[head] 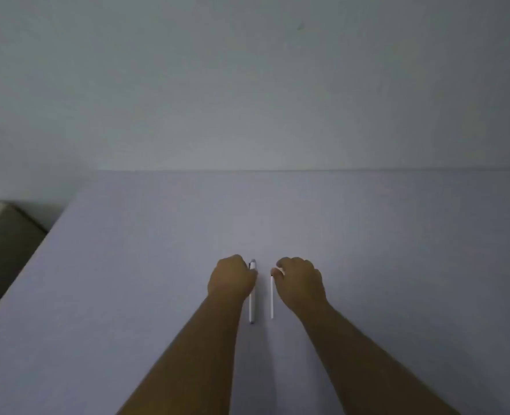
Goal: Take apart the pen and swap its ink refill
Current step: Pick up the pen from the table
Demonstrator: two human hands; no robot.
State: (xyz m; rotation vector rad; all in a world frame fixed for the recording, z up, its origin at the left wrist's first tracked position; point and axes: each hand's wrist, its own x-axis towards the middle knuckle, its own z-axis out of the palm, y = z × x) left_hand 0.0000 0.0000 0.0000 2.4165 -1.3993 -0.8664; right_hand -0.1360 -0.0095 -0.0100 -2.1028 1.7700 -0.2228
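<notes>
opening step, both hands down on the pale, matte table (367, 250). the left hand (231, 278) curls over the far end of the pen (252, 307), a slim white barrel lying near-to-far at centre; whether its grip has closed, i cannot tell. just right, the thin white refill (271, 298) lies parallel, the right hand (300, 283) pinching its far tip. next, i'd judge: lift the pen and twist it apart.
</notes>
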